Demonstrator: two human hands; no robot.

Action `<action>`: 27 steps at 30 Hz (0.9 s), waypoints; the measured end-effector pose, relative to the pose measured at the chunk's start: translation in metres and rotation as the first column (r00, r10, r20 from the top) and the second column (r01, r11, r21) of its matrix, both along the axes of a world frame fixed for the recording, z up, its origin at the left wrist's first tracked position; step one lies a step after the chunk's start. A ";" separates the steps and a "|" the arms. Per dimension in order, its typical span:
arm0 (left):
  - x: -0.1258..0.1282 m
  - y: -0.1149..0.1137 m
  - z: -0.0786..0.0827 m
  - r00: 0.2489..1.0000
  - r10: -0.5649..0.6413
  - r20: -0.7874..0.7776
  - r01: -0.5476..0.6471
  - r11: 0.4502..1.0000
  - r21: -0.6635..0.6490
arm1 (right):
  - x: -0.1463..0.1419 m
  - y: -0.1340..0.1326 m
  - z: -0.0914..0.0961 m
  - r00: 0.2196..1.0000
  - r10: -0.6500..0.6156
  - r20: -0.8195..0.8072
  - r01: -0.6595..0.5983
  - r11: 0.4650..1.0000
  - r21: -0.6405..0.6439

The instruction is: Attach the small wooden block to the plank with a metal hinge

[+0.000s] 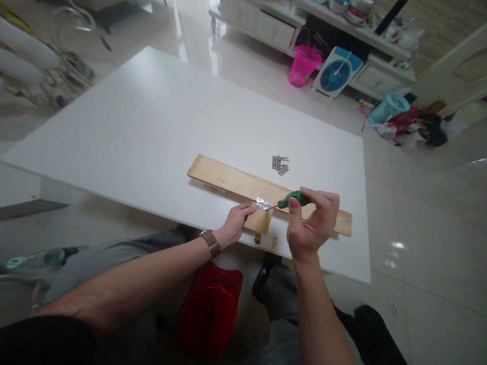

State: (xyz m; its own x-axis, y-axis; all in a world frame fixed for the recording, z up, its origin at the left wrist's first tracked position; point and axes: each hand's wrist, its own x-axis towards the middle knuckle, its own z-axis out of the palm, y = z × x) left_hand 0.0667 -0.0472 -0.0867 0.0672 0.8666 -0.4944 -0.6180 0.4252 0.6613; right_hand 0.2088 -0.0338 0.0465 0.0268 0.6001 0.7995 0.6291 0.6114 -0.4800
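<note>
green-handled screwdriver (293, 198) gripped in right hand (312, 222) fingers; left hand (236, 222) fingers extended, touching silver hinge (262, 203) on plank (227, 179).

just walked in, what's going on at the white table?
A seated person's right hand holds a green-handled screwdriver, its tip at a small silver metal hinge. The hinge sits where a long pale wooden plank meets a short wooden block on the white table. The left hand steadies the block beside the hinge. Spare silver hinges lie behind the plank.
</note>
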 end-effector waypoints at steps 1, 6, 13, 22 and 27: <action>0.000 0.000 0.000 1.000 0.003 -0.002 -0.003 1.000 -0.002 | 0.000 0.000 0.000 1.000 0.008 -0.001 -0.008 1.000 -0.008; 0.000 0.000 0.000 1.000 0.000 0.003 0.000 1.000 -0.027 | 0.003 0.001 -0.002 0.996 0.087 0.002 -0.086 0.993 -0.085; 0.000 0.000 0.000 1.000 -0.007 0.007 0.007 1.000 -0.025 | 0.007 0.001 -0.002 0.997 0.080 -0.016 -0.082 0.991 -0.106; 0.001 0.000 0.004 1.000 0.017 0.001 -0.017 0.999 -0.029 | 0.011 -0.003 0.001 0.996 0.084 -0.006 -0.084 0.986 -0.146; 0.002 0.003 0.002 0.999 0.028 -0.034 -0.028 0.999 -0.024 | 0.015 -0.005 -0.008 0.995 0.091 -0.042 -0.098 0.979 -0.181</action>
State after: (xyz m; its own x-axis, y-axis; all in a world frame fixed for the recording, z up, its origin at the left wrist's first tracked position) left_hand 0.0689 -0.0445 -0.0851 0.0260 0.8554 -0.5173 -0.6073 0.4246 0.6715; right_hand 0.2241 -0.0386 0.0387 -0.0118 0.7368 0.6760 0.5542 0.5675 -0.6089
